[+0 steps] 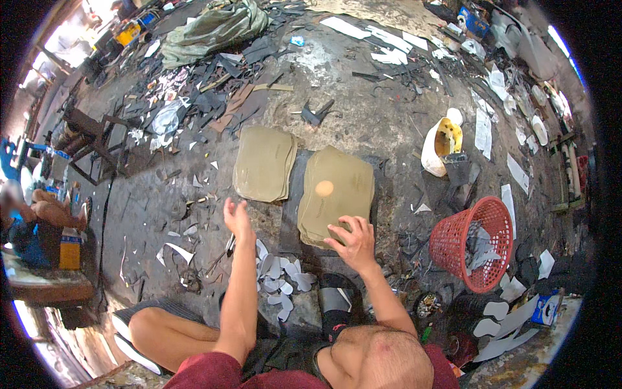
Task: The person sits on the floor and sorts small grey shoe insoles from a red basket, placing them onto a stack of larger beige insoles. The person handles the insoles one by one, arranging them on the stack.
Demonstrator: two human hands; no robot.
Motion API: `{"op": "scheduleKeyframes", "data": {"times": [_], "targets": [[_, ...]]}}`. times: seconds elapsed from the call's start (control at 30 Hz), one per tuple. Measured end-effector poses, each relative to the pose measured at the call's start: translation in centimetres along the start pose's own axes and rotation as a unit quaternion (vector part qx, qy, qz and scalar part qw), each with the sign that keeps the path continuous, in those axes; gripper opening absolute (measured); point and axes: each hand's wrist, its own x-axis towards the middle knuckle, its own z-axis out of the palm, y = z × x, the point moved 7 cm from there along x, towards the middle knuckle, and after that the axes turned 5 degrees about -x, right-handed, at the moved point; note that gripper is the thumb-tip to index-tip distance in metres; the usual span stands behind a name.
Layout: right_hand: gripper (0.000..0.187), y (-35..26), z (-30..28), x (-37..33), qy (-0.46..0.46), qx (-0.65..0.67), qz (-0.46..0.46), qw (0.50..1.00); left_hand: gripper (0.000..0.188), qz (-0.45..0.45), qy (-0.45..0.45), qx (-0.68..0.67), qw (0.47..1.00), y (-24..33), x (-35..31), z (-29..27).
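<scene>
Two stacks of thin olive-tan sheets with rounded corners lie on the floor in front of me. The left stack (264,162) is fairly even. In the right stack (340,188) the sheets are slightly fanned, and a pale orange round spot or disc (324,188) shows on top. My right hand (353,243) is at this stack's near edge, fingers apart and bent over the sheets; I cannot tell whether it presses on them. Just below the left stack, my left hand (239,220) hovers empty with its fingers apart.
Small white oval pieces (285,279) lie heaped between my forearms. A red plastic basket (453,243) tilts at the right, holding grey scraps. Beyond it sits a cut white-and-yellow container (435,149). Dark scraps and a crumpled green sheet (214,32) cover the far left floor.
</scene>
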Motion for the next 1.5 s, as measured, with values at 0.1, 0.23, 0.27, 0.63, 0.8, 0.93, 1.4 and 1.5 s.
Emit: {"op": "scheduleKeyframes", "data": {"times": [0.1,0.23,0.27,0.63,0.8,0.93,1.4,1.5], "targets": [[0.026,0.3,0.1,1.6,-0.012,-0.021,-0.055,0.998,0.046,0.088,-0.091,0.061,0.99,0.4,-4.7,-2.3],[0.035,-0.6,0.7,3.4,-0.03,-0.171,-0.137,0.975,0.034,0.093,-0.171,0.216,0.957,-0.6,-11.6,-3.4],[0.037,-1.1,0.7,3.7,-0.025,-0.132,-0.151,0.979,0.035,0.108,-0.202,0.265,0.937,-1.0,-13.8,-3.1],[0.038,-2.8,3.4,6.3,-0.182,-0.036,-0.227,0.956,0.046,0.242,-0.361,0.47,0.768,-4.6,-24.6,-4.7],[0.03,-3.0,4.5,5.4,-0.178,-0.131,-0.228,0.948,0.038,0.246,-0.357,0.432,0.791,-4.3,-24.6,-4.6],[0.032,-2.4,4.3,6.4,-0.099,-0.206,-0.203,0.952,0.035,0.186,-0.347,0.362,0.845,-4.6,-23.6,-4.6],[0.022,7.0,3.2,15.1,0.151,-0.051,-0.029,0.987,0.024,0.298,-0.316,0.392,0.811,-4.2,-23.5,-3.3],[0.006,4.4,-0.2,11.9,0.174,-0.062,-0.078,0.98,0.029,0.253,-0.322,0.396,0.822,-4.8,-22.8,-3.2]]}}
